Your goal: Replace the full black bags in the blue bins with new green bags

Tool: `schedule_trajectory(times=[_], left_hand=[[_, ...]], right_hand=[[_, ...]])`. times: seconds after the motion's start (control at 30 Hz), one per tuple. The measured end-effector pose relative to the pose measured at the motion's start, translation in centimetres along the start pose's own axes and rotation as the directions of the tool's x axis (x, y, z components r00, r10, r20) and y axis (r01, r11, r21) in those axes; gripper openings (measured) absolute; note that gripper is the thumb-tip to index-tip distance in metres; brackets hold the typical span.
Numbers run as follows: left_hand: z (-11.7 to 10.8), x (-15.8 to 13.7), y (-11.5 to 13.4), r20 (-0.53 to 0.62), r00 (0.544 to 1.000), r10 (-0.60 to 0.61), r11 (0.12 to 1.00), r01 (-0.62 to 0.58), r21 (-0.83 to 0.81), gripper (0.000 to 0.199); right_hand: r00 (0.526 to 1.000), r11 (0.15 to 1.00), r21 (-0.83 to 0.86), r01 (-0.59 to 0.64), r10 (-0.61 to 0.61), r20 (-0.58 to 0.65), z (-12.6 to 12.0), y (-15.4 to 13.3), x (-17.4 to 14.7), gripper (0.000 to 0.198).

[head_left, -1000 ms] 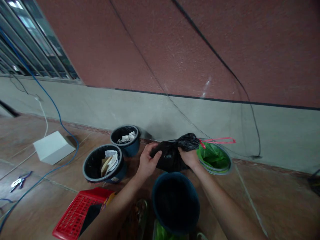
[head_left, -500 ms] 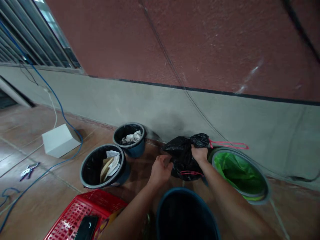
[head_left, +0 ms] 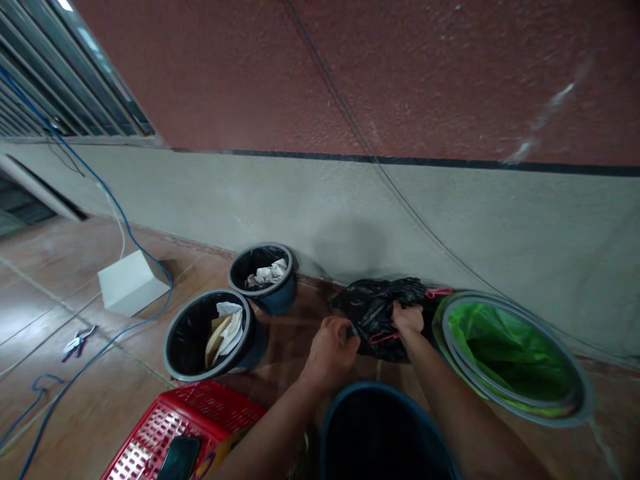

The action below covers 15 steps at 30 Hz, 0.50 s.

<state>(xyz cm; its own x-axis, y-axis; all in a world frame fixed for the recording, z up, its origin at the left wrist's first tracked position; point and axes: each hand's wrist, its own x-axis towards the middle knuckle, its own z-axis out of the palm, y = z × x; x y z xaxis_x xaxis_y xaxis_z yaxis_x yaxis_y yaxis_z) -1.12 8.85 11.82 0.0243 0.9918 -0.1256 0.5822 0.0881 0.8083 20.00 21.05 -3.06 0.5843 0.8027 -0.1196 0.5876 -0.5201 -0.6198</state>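
Observation:
A black garbage bag (head_left: 367,303) with pink drawstrings lies low against the foot of the wall. My right hand (head_left: 407,318) is closed on the bag's right part, near one pink drawstring (head_left: 384,337). At its left edge my left hand (head_left: 333,348) is closed, fingertips and thumb pinching the plastic; the exact grip is partly hidden. Just below both hands stands a dark blue bin (head_left: 327,427), its inside dark. To the right, a grey-rimmed bin (head_left: 587,393) with a green liner (head_left: 480,327) sits close to my right forearm.
Two black-lined bins, a nearer one (head_left: 173,333) and a farther one (head_left: 287,297), hold paper scraps at left. A red basket (head_left: 145,433) with a phone (head_left: 179,459) on it stands in front. Pliers (head_left: 79,343), a white block (head_left: 131,283) and a blue cable (head_left: 117,337) lie farther left.
The bag has sunk lower and flattened, its top and drawstring dropping toward the green-lined bin. My right hand has moved down slightly with it. The green-lined bin appears farther right in view.

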Motion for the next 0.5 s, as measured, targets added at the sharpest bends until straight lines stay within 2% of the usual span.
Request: schedule_trajectory(times=[0.07, 0.1, 0.17, 0.2, 0.27, 0.3, 0.33, 0.4, 0.47, 0.5], left_hand=[[0.4, 0.0, -0.1, -0.001, 1.0, 0.007, 1.0, -0.007, -0.002, 0.03], [0.6, 0.1, -0.1, -0.002, 1.0, 0.009, 1.0, -0.009, -0.005, 0.03], [0.8, 0.1, -0.1, 0.004, 1.0, 0.01, 1.0, -0.01, -0.006, 0.03], [0.9, 0.0, -0.1, 0.008, 1.0, 0.009, 1.0, -0.009, -0.001, 0.031], [1.1, 0.0, -0.1, 0.015, 1.0, 0.019, 1.0, -0.019, 0.011, 0.031], [1.1, 0.0, -0.1, 0.015, 0.999, 0.028, 1.0, -0.028, 0.014, 0.031], [1.1, 0.0, -0.2, 0.013, 0.999, 0.036, 0.999, -0.037, 0.015, 0.031], [1.2, 0.0, -0.4, 0.004, 0.999, 0.046, 0.999, -0.046, 0.013, 0.03], [1.2, 0.0, -0.5, -0.005, 0.999, 0.053, 0.998, -0.053, 0.015, 0.029], [1.2, 0.0, -0.5, -0.007, 0.998, 0.059, 0.998, -0.059, 0.018, 0.029]], right_hand=[[0.988, 0.998, 0.055, -0.015, 0.023, -0.151, -0.9, -1.1, -1.0, 0.047], [0.975, 0.997, 0.074, 0.034, -0.017, -0.22, -1.3, -1.8, -1.6, 0.045], [0.943, 0.977, 0.066, 0.202, -0.176, -0.282, -1.9, -3.0, -2.5, 0.042], [0.922, 0.955, 0.032, 0.296, -0.277, -0.271, -2.0, -3.5, -2.8, 0.042], [0.885, 0.903, -0.082, 0.422, -0.43, -0.18, -1.8, -3.9, -2.8, 0.046], [0.886, 0.888, -0.146, 0.436, -0.452, -0.102, -1.5, -3.8, -2.5, 0.048], [0.905, 0.887, -0.2, 0.417, -0.425, 0.002, -1.0, -3.4, -2.1, 0.052], [0.935, 0.911, -0.265, 0.318, -0.254, 0.247, 0.0, -1.8, -1.0, 0.062], [0.88, 0.933, -0.269, 0.239, -0.091, 0.466, 1.1, 0.2, 0.0, 0.07], [0.847, 0.935, -0.257, 0.245, -0.077, 0.526, 1.5, 1.2, 0.4, 0.071]])
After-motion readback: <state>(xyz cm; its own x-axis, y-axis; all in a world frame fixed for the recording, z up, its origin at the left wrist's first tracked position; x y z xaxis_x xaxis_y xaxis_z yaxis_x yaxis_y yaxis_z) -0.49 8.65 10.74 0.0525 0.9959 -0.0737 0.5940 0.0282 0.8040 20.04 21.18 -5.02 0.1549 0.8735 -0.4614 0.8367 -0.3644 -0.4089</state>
